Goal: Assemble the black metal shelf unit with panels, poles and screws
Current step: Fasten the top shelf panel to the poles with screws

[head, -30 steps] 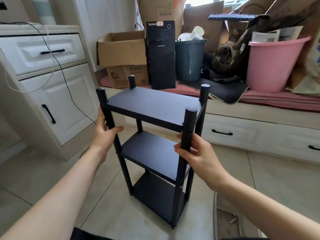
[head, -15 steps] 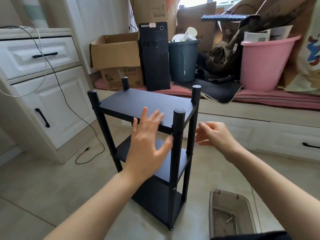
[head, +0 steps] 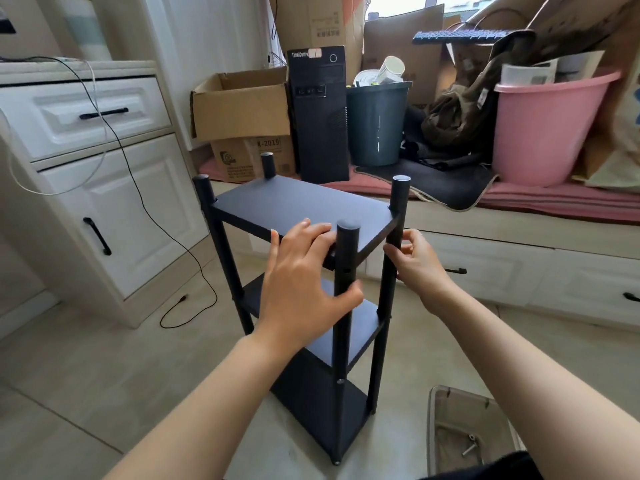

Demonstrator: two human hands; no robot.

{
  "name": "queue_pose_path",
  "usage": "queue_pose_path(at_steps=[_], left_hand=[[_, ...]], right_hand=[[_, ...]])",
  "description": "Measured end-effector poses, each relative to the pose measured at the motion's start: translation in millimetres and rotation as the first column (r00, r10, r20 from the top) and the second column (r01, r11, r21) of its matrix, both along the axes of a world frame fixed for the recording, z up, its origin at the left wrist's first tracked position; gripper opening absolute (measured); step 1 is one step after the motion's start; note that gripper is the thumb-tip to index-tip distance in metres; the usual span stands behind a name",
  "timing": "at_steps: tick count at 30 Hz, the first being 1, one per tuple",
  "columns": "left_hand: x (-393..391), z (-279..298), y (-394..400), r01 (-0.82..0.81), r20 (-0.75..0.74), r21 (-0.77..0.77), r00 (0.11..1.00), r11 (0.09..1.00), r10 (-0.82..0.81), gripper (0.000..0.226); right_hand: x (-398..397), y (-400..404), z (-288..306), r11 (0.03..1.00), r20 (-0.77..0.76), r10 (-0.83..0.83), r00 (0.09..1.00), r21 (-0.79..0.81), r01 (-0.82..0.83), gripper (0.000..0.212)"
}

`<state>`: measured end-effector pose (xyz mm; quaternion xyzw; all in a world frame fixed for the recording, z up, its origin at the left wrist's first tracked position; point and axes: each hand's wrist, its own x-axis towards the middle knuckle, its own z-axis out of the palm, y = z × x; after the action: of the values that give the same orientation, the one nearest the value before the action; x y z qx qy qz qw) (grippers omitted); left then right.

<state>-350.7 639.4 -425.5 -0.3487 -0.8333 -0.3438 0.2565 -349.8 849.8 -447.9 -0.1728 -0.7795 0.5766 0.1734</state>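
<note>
Shelf unit (head: 301, 206) upright. Left hand (head: 304, 282) grips top panel edge and near pole (head: 344, 306); right hand (head: 420, 268), at 3 o'clock, pinches right pole (head: 388, 299).

Black metal shelf unit (head: 304, 209) stands upright on the tiled floor, just in front of the white drawer bench under the window. Matte black finish throughout. Three flat rectangular panels stacked level: top panel (head: 298, 206), middle panel (head: 360, 336), bottom panel (head: 311, 403) close to the floor. Four round vertical poles at the corners, tips rising above the top panel: near pole (head: 344, 341), right pole (head: 389, 292), left pole (head: 221, 258), far pole (head: 267, 165). Near pole shows small holes just under the top panel and a screw head (head: 340, 381) above the bottom panel. Small foot under the near pole touches the floor.
</note>
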Motion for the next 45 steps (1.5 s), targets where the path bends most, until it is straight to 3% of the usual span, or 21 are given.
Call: queue_pose_path(at_steps=[8,12,19,21,22,25,27,34,45], left_hand=[[-27,11,-38,-0.005,0.18,0.072,0.984,0.997,-0.008,0.063],[-35,19,-59,-0.013,0.305,0.073,0.952,0.997,-0.01,0.092],[-31,26,-77,-0.069,0.275,0.119,0.961,0.99,0.034,0.106],[-27,30,-80,-0.097,0.218,0.095,0.973,0.991,0.075,0.115],[-23,32,-80,-0.14,0.12,0.044,0.984,0.989,0.134,0.117],[-11,34,-68,-0.334,-0.386,-0.201,0.891,0.921,0.239,0.111],[2,29,-48,-0.367,-0.536,-0.27,0.826,0.89,0.178,0.1],[10,12,-11,-0.251,-0.505,-0.322,0.861,0.913,0.059,0.046],[4,14,-3,-0.329,-0.485,-0.365,0.866,0.871,0.123,0.056]], right_hand=[[21,-15,2,0.986,-0.044,0.156,0.987,0.067,-0.153,0.017],[36,-26,6,0.973,-0.047,0.218,0.975,0.091,-0.213,0.026],[60,-42,4,0.972,-0.117,0.222,0.968,0.11,-0.21,0.014],[64,-44,4,0.972,-0.123,0.221,0.967,0.113,-0.207,0.014],[65,-46,5,0.973,-0.125,0.219,0.968,0.104,-0.207,0.014],[66,-52,6,0.977,-0.132,0.209,0.969,0.078,-0.2,0.014],[68,-59,7,0.977,-0.136,0.207,0.969,0.07,-0.199,0.015],[75,-79,9,0.978,-0.133,0.208,0.969,0.05,-0.203,0.016],[81,-81,6,0.967,-0.135,0.196,0.971,0.193,-0.168,0.019]])
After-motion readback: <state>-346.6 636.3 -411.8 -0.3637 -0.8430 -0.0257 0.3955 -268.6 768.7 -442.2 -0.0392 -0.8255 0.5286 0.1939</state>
